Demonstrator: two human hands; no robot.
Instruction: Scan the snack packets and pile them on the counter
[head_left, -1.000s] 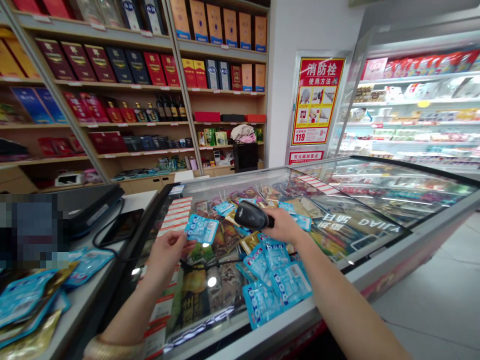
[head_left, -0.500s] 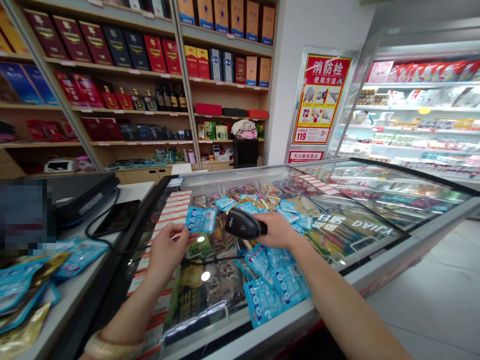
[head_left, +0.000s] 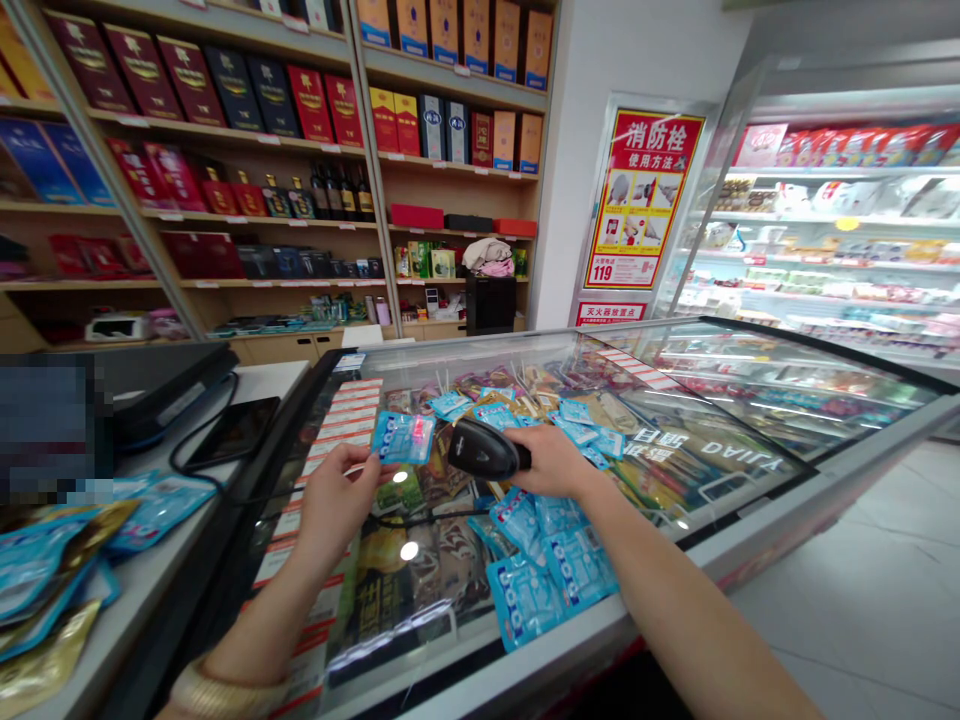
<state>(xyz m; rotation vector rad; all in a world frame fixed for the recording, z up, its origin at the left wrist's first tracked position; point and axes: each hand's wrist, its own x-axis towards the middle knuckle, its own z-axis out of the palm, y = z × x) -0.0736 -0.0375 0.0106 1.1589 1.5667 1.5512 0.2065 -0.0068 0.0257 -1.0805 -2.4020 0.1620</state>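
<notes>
Between its thumb and fingers, my left hand (head_left: 341, 490) pinches the edge of a small blue packet (head_left: 403, 438), held above the glass lid. A red light spot shows on the packet's right part. My right hand (head_left: 553, 460) is wrapped round the handle of a black scanner (head_left: 484, 448), whose head faces the packet with a small gap between. Several blue packets (head_left: 525, 600) lie on the glass below my right hand. More blue and gold packets (head_left: 576, 430) are spread beyond it.
The glass-topped freezer (head_left: 420, 690) spans the middle. On the left, a counter (head_left: 172, 560) bears blue and gold packets (head_left: 161, 505), a black phone (head_left: 236, 432) and a cable. Shelves of boxes (head_left: 390, 165) stand behind, with a lit fridge (head_left: 840, 230) at the right.
A red light spot has appeared on the held packet. The scanner has shifted very slightly left; both hands otherwise keep nearly the same place.
</notes>
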